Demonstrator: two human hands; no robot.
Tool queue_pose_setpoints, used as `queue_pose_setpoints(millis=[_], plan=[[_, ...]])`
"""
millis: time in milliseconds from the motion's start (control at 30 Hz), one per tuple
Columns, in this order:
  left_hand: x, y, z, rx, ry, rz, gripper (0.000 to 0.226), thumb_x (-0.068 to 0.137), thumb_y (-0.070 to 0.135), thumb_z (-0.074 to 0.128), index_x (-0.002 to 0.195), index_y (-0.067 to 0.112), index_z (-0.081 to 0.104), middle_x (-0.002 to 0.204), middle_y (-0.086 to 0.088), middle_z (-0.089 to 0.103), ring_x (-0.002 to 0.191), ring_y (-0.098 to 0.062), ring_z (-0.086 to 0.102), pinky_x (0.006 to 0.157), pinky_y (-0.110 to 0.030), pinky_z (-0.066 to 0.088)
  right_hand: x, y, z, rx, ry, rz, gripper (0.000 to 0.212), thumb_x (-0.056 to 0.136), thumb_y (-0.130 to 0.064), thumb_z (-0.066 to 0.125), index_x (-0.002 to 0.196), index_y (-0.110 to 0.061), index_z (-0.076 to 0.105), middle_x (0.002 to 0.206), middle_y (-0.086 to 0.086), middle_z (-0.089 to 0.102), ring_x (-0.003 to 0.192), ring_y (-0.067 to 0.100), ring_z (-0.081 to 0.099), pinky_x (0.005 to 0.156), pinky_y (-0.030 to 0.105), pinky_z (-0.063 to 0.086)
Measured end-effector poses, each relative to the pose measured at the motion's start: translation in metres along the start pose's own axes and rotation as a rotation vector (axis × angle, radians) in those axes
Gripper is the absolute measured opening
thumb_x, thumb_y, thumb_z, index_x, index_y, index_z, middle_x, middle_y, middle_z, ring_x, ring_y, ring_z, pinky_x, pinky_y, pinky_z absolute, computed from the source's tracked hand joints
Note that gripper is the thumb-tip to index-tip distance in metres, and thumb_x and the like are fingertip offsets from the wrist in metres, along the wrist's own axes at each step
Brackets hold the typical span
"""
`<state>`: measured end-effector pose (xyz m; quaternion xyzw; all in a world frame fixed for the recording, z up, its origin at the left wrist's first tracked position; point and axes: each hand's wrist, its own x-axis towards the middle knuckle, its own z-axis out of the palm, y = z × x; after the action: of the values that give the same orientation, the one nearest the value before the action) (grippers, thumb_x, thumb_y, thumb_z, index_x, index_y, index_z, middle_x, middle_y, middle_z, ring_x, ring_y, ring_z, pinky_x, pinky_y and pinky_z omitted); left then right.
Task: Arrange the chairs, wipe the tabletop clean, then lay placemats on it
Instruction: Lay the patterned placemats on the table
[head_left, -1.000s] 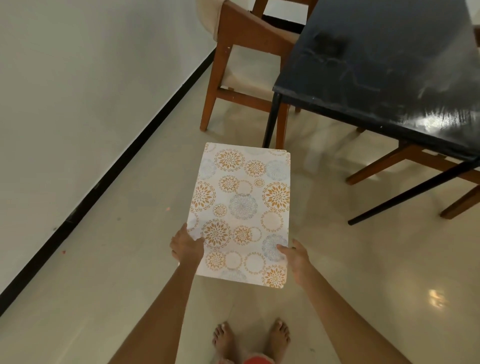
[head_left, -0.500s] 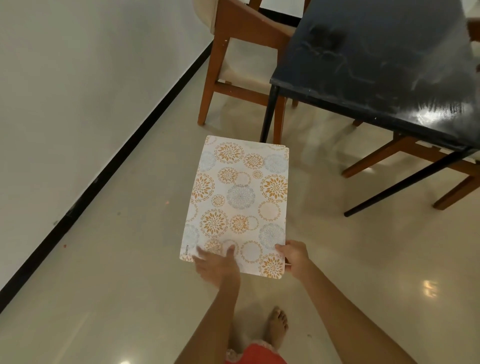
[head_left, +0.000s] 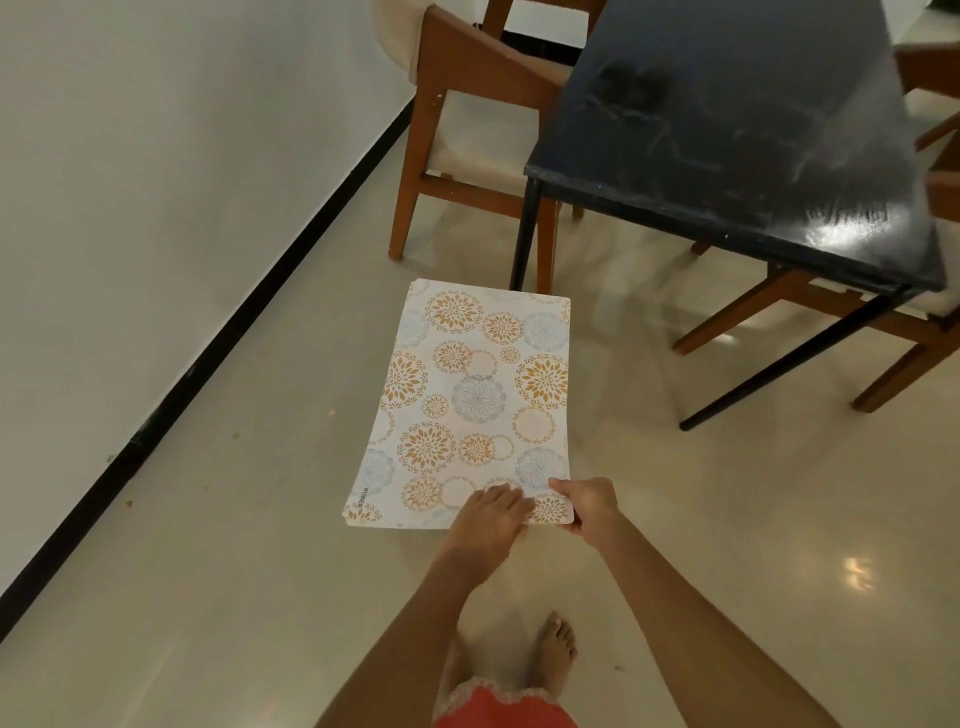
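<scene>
I hold a stack of white placemats printed with orange and blue flower circles out in front of me, above the floor. My right hand grips the near right corner, thumb on top. My left hand lies on the near edge just beside it, fingers laid over the top mat. The black glossy table stands ahead to the right, its surface bare. A wooden chair with a cream seat stands at the table's left side. Another wooden chair sits under the near right end.
A white wall with a black skirting strip runs along the left. The floor is shiny beige tile. My bare foot shows below. The table's black legs stand close ahead of the mats.
My left hand has left the mats' left edge and slid right along the near edge to sit beside my right hand. The mats have shifted slightly closer to the table.
</scene>
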<state>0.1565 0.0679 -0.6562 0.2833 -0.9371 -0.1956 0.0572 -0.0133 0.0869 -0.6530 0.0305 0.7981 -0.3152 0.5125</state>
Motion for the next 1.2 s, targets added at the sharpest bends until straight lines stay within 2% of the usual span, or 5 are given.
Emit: queue_pose_setpoints(millis=[233,467,800,1067,1200], plan=[[0.007,0.000,-0.023,0.052,-0.244,-0.079,0.041,0.101,0.012,0.035,0.142,0.009,0.041,0.144,-0.013,0.045,0.134,-0.028,0.041,0.109,-0.037,0.032,-0.001,0.001,0.004,0.173,-0.057,0.013,0.025,0.092,-0.010,0.063,0.108,0.010,0.061,0.101,0.026,0.067,0.072,0.033,0.067,0.048,0.036,0.055],[0.019,0.000,-0.030,0.034,-0.116,-0.223,0.014,0.091,0.011,0.053,0.103,0.012,0.060,0.094,-0.004,0.070,0.084,-0.022,0.065,0.068,-0.029,0.043,-0.004,0.005,0.009,0.420,-0.158,0.051,0.020,0.102,-0.008,0.045,0.110,0.008,0.055,0.092,0.025,0.067,0.079,0.035,0.067,0.064,0.043,0.058],[0.035,-0.024,-0.067,-0.890,0.151,-0.638,0.017,0.076,0.022,0.076,0.064,0.020,0.064,0.055,0.011,0.056,0.052,-0.009,0.044,0.056,-0.024,0.036,0.007,0.008,0.014,0.374,-0.094,0.048,0.027,0.100,-0.014,0.050,0.119,0.003,0.058,0.115,0.021,0.064,0.100,0.038,0.063,0.089,0.056,0.051],[0.036,-0.027,-0.077,-0.520,0.192,-0.550,0.018,0.091,0.027,0.061,0.103,0.020,0.073,0.086,0.007,0.071,0.080,-0.012,0.063,0.074,-0.030,0.050,0.013,0.013,0.028,0.052,-0.073,-0.001,0.029,0.099,-0.014,0.049,0.121,0.001,0.060,0.120,0.020,0.063,0.109,0.038,0.060,0.096,0.052,0.049],[0.035,-0.022,-0.077,-0.293,0.192,-0.428,0.023,0.093,0.030,0.058,0.111,0.023,0.071,0.098,0.007,0.071,0.093,-0.011,0.060,0.077,-0.025,0.046,-0.012,-0.001,0.026,-0.266,0.227,-0.288,0.048,0.102,-0.040,0.038,0.102,0.001,0.065,0.093,0.013,0.063,0.090,0.032,0.059,0.080,0.041,0.050]])
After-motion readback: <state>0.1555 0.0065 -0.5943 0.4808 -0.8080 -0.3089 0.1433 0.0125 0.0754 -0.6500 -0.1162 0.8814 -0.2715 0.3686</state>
